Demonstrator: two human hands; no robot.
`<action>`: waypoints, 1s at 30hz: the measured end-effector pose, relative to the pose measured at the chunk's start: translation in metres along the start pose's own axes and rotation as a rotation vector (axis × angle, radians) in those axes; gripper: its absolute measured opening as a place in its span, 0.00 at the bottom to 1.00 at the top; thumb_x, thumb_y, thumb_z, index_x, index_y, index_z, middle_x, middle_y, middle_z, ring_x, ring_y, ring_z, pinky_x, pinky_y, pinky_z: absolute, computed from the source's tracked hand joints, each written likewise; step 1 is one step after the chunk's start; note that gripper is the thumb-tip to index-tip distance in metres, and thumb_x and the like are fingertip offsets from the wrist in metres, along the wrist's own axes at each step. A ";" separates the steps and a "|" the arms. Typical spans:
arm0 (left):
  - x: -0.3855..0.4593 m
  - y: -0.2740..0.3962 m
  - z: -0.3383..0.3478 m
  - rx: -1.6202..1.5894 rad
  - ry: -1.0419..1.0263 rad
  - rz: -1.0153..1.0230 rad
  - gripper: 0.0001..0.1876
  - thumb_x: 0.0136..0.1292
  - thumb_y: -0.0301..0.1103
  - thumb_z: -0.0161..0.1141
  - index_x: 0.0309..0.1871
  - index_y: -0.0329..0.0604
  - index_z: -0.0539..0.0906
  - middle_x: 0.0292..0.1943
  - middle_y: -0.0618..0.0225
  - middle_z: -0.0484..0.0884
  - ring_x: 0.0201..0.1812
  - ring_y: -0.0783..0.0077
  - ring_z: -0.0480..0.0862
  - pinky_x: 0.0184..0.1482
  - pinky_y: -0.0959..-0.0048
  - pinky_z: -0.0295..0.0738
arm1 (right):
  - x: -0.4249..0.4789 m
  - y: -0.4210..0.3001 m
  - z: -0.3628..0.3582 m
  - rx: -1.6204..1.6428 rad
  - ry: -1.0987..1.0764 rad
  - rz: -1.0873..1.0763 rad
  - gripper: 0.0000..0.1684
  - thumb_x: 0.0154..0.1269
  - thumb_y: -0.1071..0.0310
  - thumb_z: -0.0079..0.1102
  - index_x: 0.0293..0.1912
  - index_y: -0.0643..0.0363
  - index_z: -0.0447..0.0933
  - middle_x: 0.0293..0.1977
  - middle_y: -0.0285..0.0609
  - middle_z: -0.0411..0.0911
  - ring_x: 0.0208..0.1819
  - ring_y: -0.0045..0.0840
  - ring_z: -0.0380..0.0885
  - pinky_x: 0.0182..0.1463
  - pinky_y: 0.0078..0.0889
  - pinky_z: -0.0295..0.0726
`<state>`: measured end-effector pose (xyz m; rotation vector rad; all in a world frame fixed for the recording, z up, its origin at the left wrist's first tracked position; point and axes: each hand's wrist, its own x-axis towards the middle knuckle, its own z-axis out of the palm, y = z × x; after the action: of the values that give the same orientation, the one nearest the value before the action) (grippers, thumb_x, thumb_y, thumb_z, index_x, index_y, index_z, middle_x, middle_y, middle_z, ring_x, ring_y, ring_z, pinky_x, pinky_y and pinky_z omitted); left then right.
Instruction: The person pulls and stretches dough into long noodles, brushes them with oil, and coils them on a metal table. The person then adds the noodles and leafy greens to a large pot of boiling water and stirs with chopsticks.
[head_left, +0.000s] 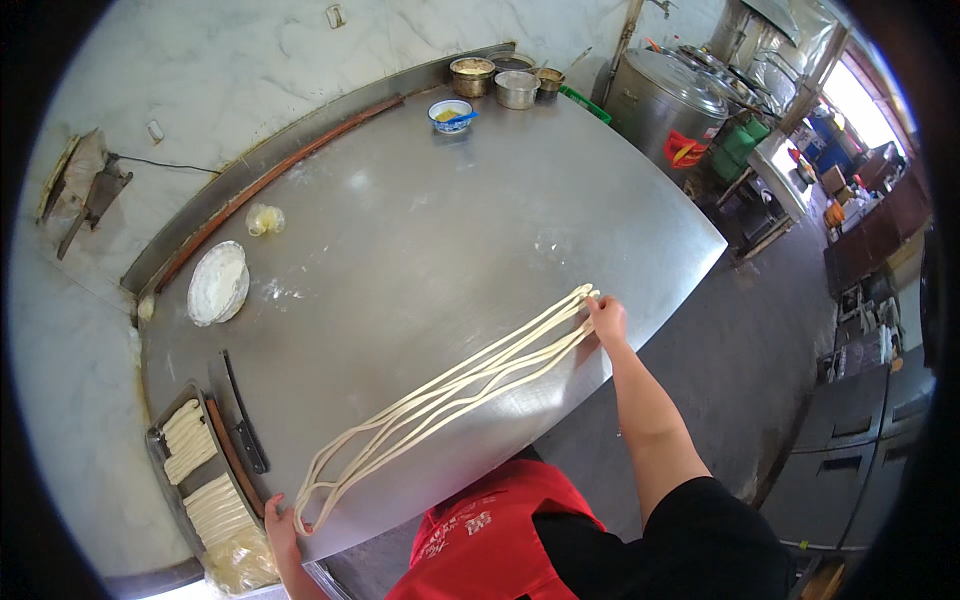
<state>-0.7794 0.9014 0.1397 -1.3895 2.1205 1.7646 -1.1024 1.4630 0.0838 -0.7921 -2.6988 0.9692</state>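
Long pale dough strands stretch slantwise across the front of the steel worktop, close above or on its surface. My right hand pinches their bunched end near the right edge of the worktop. At the lower left, my left hand is at the looped end, with a finger at the loop and another finger raised. Left of the strands lie a cleaver with a black handle and a brown rolling pin. A metal tray beside them holds rows of dough strips, partly under clear plastic.
The steel worktop bears a bowl of flour, a small plastic bag and a long wooden rod along the wall. A blue-patterned bowl and several metal pots stand at the back. Beyond is a large steel pot.
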 end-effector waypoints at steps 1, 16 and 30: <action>-0.010 0.015 0.010 -0.191 0.012 0.016 0.17 0.56 0.24 0.44 0.51 0.40 0.64 0.28 0.60 0.72 0.20 0.73 0.74 0.18 0.76 0.72 | 0.008 0.002 -0.003 0.055 -0.012 0.039 0.19 0.48 0.55 0.57 0.24 0.64 0.72 0.24 0.52 0.75 0.29 0.40 0.74 0.34 0.34 0.71; -0.056 0.047 0.092 -0.003 0.195 0.275 0.18 0.53 0.19 0.43 0.49 0.40 0.67 0.19 0.66 0.70 0.17 0.77 0.72 0.17 0.79 0.68 | 0.025 0.005 0.018 0.017 -0.094 -0.144 0.15 0.49 0.59 0.55 0.28 0.63 0.70 0.22 0.50 0.74 0.28 0.41 0.74 0.31 0.37 0.71; -0.036 0.006 0.066 -0.201 0.080 0.028 0.19 0.52 0.22 0.44 0.50 0.41 0.66 0.20 0.65 0.72 0.19 0.73 0.74 0.22 0.77 0.70 | 0.005 -0.043 -0.043 0.555 -0.389 0.004 0.15 0.45 0.63 0.60 0.21 0.65 0.68 0.15 0.42 0.68 0.21 0.22 0.70 0.23 0.24 0.68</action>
<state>-0.7935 0.9759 0.1414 -1.5065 2.0574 2.0152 -1.1108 1.4609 0.1440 -0.5337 -2.4843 1.9224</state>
